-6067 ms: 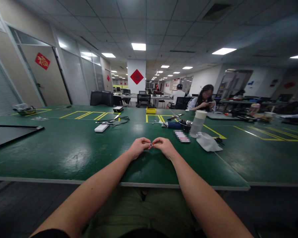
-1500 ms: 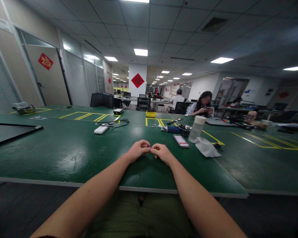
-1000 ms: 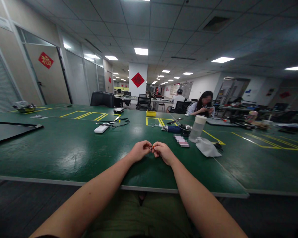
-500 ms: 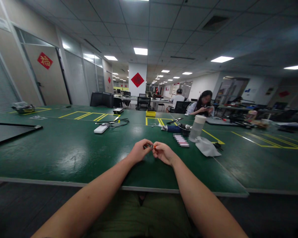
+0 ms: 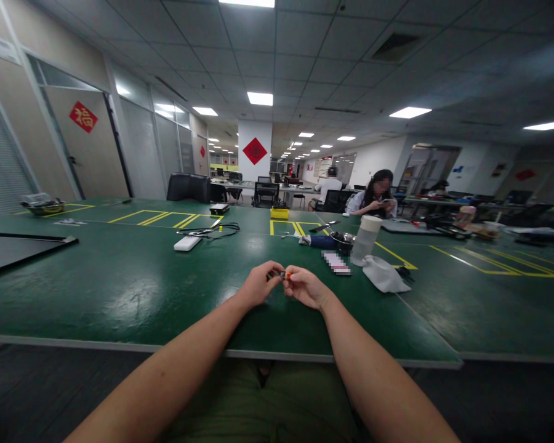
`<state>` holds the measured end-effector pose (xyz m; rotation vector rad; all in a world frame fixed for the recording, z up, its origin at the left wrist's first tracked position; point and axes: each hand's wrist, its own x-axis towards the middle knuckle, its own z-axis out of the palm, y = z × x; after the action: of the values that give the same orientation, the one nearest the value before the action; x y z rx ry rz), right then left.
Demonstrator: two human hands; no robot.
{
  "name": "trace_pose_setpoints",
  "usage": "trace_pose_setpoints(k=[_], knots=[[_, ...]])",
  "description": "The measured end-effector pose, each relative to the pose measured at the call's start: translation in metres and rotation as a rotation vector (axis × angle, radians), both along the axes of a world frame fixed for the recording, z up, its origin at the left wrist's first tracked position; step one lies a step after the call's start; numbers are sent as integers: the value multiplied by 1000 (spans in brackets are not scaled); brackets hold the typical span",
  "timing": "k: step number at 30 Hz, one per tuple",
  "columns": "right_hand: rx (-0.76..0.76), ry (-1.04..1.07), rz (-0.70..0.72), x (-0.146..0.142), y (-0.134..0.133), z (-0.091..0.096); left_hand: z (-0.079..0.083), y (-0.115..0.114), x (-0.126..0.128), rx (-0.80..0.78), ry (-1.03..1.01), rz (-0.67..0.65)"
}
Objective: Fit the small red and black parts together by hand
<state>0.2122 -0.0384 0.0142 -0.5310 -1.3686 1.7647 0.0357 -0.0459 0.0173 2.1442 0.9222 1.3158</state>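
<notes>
Both my hands meet over the green table (image 5: 120, 283), just past its near edge. My left hand (image 5: 257, 284) and my right hand (image 5: 305, 287) are closed in pinches, fingertips together. Between them sits a tiny dark and orange-red part (image 5: 284, 275), held by both. It is too small to name. Both forearms stretch out from the bottom of the view.
To the right stand a white lidded cup (image 5: 367, 239), a metal bowl (image 5: 344, 239) and a crumpled white bag (image 5: 385, 274). A white remote-like bar (image 5: 187, 243) and black cable (image 5: 212, 230) lie further back left. A seated person (image 5: 377, 195) is at the far side.
My hands stay together and work the small part with slight finger shifts. The view has wobbled a little; nothing on the table has moved.
</notes>
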Motion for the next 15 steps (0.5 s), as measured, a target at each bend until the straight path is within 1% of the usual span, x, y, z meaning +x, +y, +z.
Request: trace_pose_setpoints(k=[4,8,15], knots=[[10,-2,0,1,-2,3,1,-1,0,27,-3,-1],[20,3,30,1,-4,5,1,-2,0,50,-2,-12],[35,-8,20,3,-2,2,4,-4,1,40,9,-1]])
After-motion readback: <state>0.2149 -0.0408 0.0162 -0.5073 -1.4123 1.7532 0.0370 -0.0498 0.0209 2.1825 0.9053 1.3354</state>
